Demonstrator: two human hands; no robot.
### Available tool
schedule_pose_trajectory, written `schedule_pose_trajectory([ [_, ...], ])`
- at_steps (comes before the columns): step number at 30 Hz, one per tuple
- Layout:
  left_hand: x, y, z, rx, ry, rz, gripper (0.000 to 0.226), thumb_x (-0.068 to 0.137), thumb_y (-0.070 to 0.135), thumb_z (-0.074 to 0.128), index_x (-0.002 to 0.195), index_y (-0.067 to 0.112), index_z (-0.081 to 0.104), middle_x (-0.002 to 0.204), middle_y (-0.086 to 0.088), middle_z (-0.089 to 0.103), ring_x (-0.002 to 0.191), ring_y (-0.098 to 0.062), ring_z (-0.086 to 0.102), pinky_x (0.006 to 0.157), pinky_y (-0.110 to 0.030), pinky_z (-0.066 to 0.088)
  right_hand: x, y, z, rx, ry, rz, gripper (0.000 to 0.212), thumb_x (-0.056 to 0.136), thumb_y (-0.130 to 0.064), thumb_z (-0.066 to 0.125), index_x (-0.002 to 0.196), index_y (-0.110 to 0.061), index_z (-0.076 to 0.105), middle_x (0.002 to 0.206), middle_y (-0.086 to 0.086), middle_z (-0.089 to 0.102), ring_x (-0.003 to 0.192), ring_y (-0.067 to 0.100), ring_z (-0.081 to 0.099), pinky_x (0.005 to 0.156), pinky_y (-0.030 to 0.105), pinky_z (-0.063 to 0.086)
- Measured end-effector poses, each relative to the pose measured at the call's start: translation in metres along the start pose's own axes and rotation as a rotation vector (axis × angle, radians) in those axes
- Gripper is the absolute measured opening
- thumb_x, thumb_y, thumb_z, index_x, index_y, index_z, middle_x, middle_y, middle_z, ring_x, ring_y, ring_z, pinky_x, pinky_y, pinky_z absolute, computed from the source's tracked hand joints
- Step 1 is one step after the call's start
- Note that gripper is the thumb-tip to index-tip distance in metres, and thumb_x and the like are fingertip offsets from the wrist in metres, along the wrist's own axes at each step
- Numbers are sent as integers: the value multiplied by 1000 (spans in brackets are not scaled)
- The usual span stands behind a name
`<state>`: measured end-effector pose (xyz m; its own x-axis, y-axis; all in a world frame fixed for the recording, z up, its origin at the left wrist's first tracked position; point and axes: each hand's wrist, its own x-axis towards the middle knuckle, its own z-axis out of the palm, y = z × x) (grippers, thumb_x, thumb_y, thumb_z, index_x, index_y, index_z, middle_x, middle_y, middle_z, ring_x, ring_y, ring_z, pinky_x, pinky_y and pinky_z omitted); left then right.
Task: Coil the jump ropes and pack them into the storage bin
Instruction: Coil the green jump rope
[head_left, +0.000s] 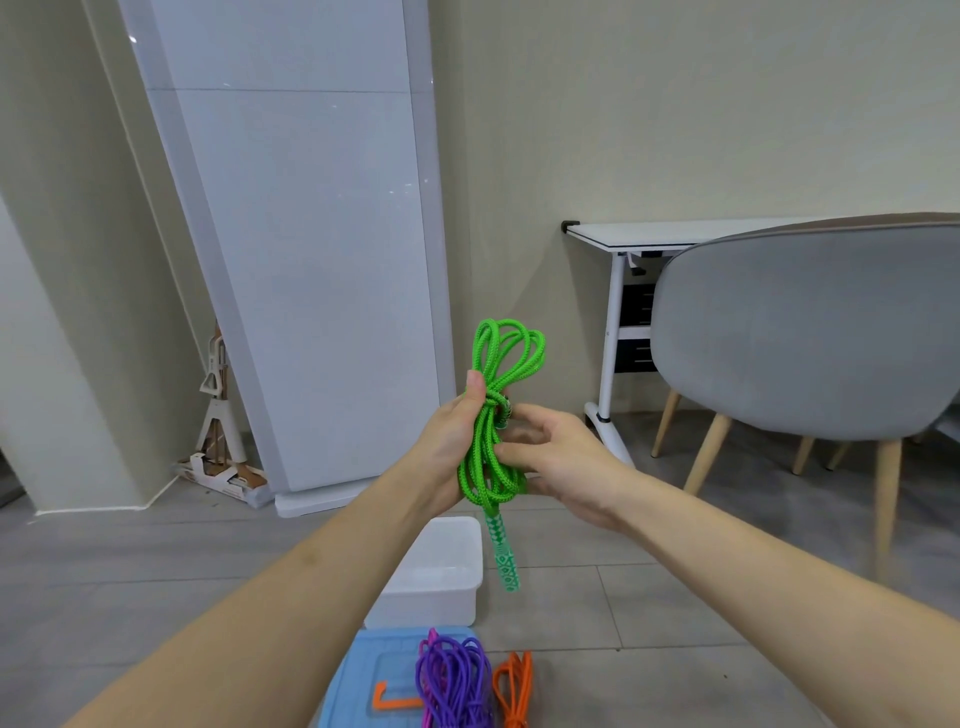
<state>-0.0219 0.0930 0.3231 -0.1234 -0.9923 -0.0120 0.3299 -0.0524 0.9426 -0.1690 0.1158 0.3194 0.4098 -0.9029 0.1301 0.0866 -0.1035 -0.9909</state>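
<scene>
Grey floor tiles are carrying a white storage bin, with a blue lid nearer, purple rope and orange rope lying beside. Above the bin, the left hand is gripping the coiled green jump rope, thumb pressing its wrapped middle; the right hand is curling fingers around it, patterned handle hanging down. No writing is showing.
</scene>
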Motion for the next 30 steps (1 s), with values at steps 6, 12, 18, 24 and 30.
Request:
schedule_pose_trajectory([
  [6,2,-1,-2,-6,12,-20,61,99,58,42,124,5,59,114,-22,70,108,-35,70,96,-57,53,-1,-1,3,6,1,15,42,90,12,64,128,-7,63,123,22,67,98,32,71,90,53,60],
  [12,-2,0,0,95,-32,113,60,94,61,38,122,12,59,111,-17,73,109,-32,70,96,-54,55,1,-5,-1,-10,40,-25,47,89,14,63,125,-16,65,110,11,66,81,25,71,68,34,58],
  [18,-1,-6,1,285,-59,261,64,93,69,35,130,23,58,117,-16,71,111,-28,69,94,-49,56,5,-1,-7,-326,154,-168,56,81,11,67,118,-31,64,106,2,62,91,8,63,75,26,54],
  [24,5,-10,-2,457,26,247,70,91,77,33,118,14,47,91,-18,57,75,-25,53,65,-41,44,4,-4,-16,-539,205,-237,58,69,-11,68,121,-34,64,103,-5,66,73,11,62,69,25,50],
  [30,7,-5,-13,549,-203,188,67,85,45,77,128,5,45,81,-4,51,60,-10,45,50,-25,37,1,-7,-25,-617,184,-267,54,73,-15,67,120,-41,64,102,-11,69,84,19,68,75,32,56],
])
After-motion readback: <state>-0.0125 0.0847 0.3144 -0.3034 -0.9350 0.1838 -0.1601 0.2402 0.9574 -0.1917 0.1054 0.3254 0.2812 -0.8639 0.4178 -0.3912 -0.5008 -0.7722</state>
